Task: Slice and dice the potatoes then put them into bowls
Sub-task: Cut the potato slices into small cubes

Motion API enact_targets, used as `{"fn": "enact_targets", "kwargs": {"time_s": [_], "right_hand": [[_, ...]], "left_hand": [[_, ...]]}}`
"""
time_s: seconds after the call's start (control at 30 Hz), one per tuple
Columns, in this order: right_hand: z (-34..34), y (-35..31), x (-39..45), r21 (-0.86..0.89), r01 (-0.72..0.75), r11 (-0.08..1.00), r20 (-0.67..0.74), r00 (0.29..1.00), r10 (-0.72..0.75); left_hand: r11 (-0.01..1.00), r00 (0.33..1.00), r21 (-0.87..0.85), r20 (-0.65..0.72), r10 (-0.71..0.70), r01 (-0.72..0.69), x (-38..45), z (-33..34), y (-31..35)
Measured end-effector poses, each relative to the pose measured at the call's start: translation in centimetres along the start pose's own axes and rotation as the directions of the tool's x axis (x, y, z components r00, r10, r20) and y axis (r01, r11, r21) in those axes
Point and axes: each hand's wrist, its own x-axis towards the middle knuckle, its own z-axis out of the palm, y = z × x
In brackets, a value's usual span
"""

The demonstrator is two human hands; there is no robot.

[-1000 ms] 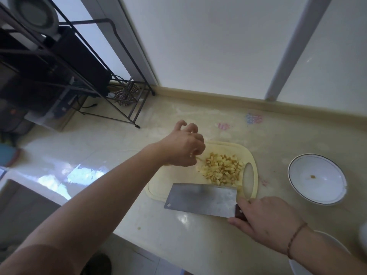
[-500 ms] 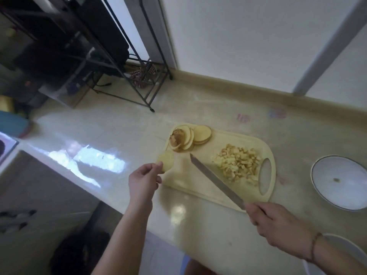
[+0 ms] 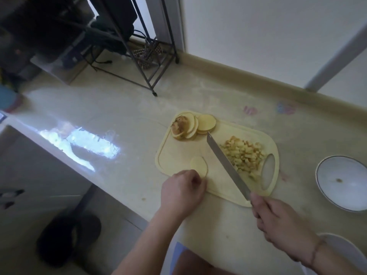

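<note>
Pinching a potato slice [image 3: 199, 164] flat on the board [image 3: 174, 155], left hand [image 3: 181, 190] curled, right hand [image 3: 278, 223] gripping the knife [image 3: 226, 165] beside the dice [image 3: 243, 153], more slices [image 3: 193, 126] stacked at the far corner, bowl [image 3: 341, 182] to the right.

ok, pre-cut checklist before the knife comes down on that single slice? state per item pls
1. Slice flat on board: ok.
2. Left hand steadies slice at its near edge: ok.
3. Left fingertips out of the blade path: cannot tell, they are curled under.
4. Right hand grips knife handle: ok.
5. Blade over slice: not ok, it lies to the right, beside the dice.
6. Bowl in reach for dice: ok, right of board.
</note>
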Motion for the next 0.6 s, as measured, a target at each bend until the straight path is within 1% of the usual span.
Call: {"fn": "enact_targets", "kwargs": {"time_s": [0.03,0.07,0.1,0.13,0.3,0.47,0.53,0.6], "right_hand": [[0.1,0.1,0.0,-0.016,0.016,1.000,-0.009,1.000,-0.016],[0.2,0.1,0.0,-0.026,0.029,0.999,-0.014,0.999,-0.029],[0.2,0.3,0.0,-0.036,0.040,0.999,-0.015,0.999,-0.041],[0.3,0.3,0.0,-0.045,0.049,0.998,-0.015,0.999,-0.050],[0.7,0.2,-0.1,-0.160,0.093,0.983,-0.044,0.994,-0.102],[2.0,0.1,-0.7,-0.179,0.117,0.977,-0.015,0.992,-0.122],[1.7,0.3,-0.6,-0.160,0.114,0.980,-0.035,0.992,-0.121],[1.2,0.4,-0.4,-0.181,0.138,0.974,-0.052,0.987,-0.150]], "left_hand": [[0.991,0.988,-0.019,-0.071,0.134,-0.136,0.0,0.3,-1.1],[0.970,0.964,-0.020,-0.121,0.237,-0.241,0.2,0.6,-2.3],[0.950,0.938,-0.003,-0.161,0.307,-0.312,0.6,1.0,-3.5],[0.937,0.922,0.012,-0.178,0.344,-0.348,1.0,1.2,-4.3],[0.882,0.862,-0.038,-0.234,0.449,-0.470,2.4,1.9,-4.2],[0.891,0.867,-0.038,-0.251,0.429,-0.452,2.0,3.2,-2.8],[0.883,0.859,-0.012,-0.238,0.453,-0.469,1.9,3.1,-2.8],[0.867,0.842,0.048,-0.217,0.493,-0.496,2.1,2.8,-2.9]]}}
